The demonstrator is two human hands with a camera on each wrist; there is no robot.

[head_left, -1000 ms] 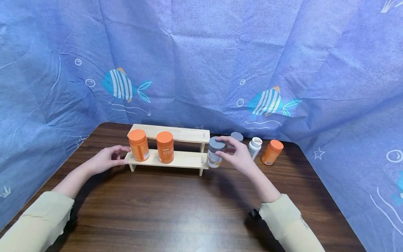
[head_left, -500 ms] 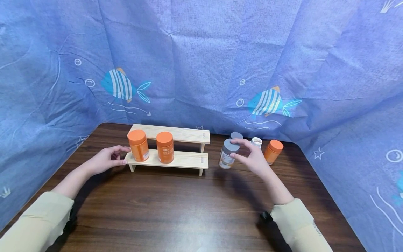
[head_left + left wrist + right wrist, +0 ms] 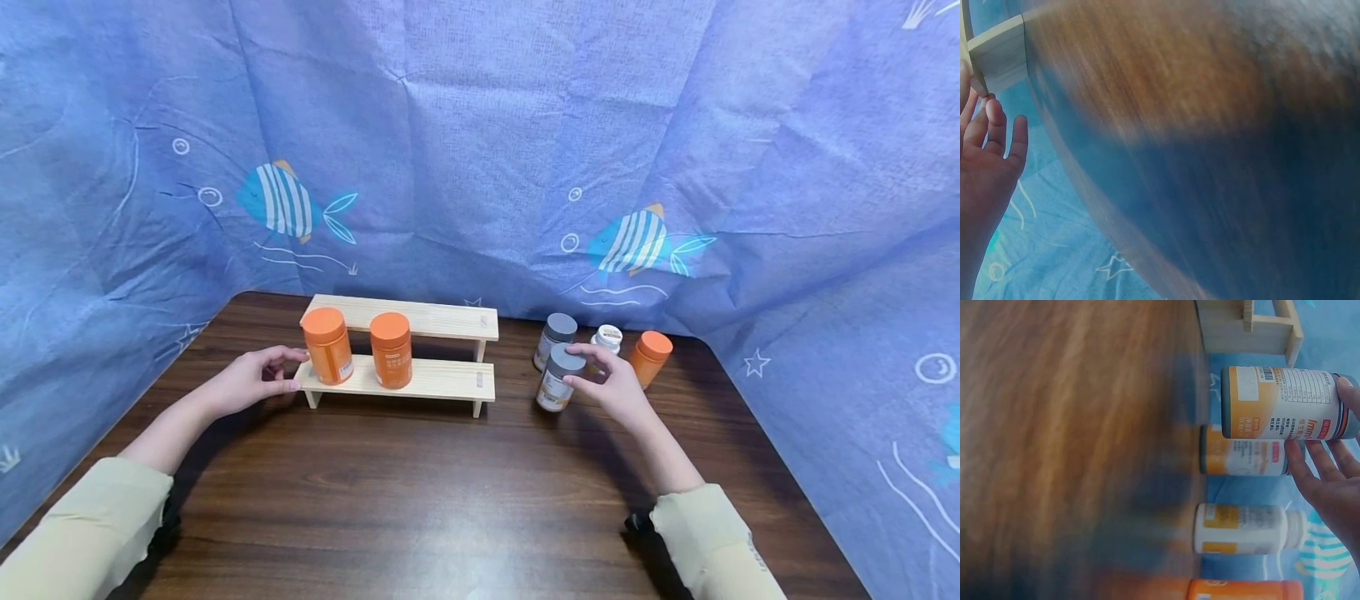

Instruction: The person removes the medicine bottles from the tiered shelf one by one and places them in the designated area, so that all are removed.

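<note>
My right hand (image 3: 611, 390) grips a grey-lidded supplement jar (image 3: 556, 382) by its lid, thumb on one side and fingers on the other. In the right wrist view this jar (image 3: 1282, 403) shows a white and orange label, and its base looks slightly off the table. Just behind it stands a second grey-lidded jar (image 3: 553, 340). At the left, my left hand (image 3: 247, 383) pinches the end of the lower step of a two-step wooden rack (image 3: 450, 379). On that step stand two orange jars, a left one (image 3: 328, 346) and a right one (image 3: 392, 352).
A white bottle (image 3: 606, 337), partly behind my right hand, and another orange jar (image 3: 649, 358) stand at the right of the brown table (image 3: 420, 492). A blue fish-print cloth (image 3: 480, 167) hangs close behind the rack and around the sides.
My right hand has carried the grey-lidded jar from the lower step's right end rightward, to in front of the other grey-lidded jar. My left hand has stayed at the rack.
</note>
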